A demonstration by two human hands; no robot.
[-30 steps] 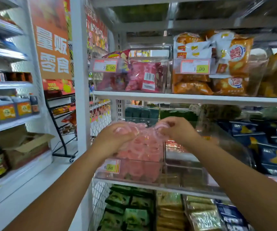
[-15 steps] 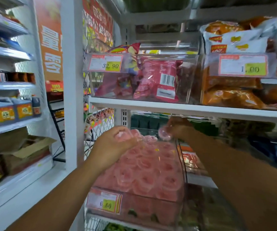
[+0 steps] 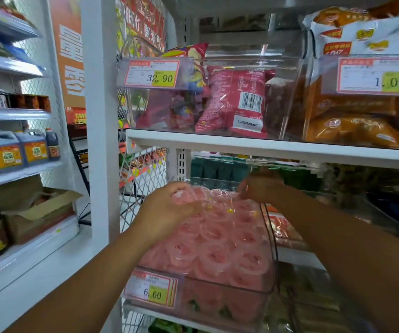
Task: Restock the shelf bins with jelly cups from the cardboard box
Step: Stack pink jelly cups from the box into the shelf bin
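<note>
Although half a second has passed, little has shifted: both hands remain over the rear of the clear bin (image 3: 270, 239), and the view has edged only slightly. A second ago the bin sat lower and farther off. The clear cup that showed between the hands half a second ago is no longer distinct.

The pink jelly cups (image 3: 217, 243) fill the bin in packed layers, up to its rim. The left hand (image 3: 169, 210) is at the bin's rear left corner, its fingers curled round jelly cups on the top layer. The right hand (image 3: 265, 186) is at the bin's rear edge, its fingers bent down to the cups; whether it pinches one cannot be told.

On the bin's front a price tag (image 3: 154, 290) reads "6.60" on a yellow patch. Directly above the bin, over the white shelf (image 3: 265, 146), a second tag (image 3: 154, 74) reads "32.90". Beside that tag is a red packet (image 3: 236, 102) with a barcode. Above and right of the bin, a third tag (image 3: 378, 76) reads "1.00" before orange bags. Up and left of the bin hangs an orange banner (image 3: 71, 56) with white Chinese characters. Well left of the bin, an open cardboard box (image 3: 37, 212) sits on a low shelf.
</note>
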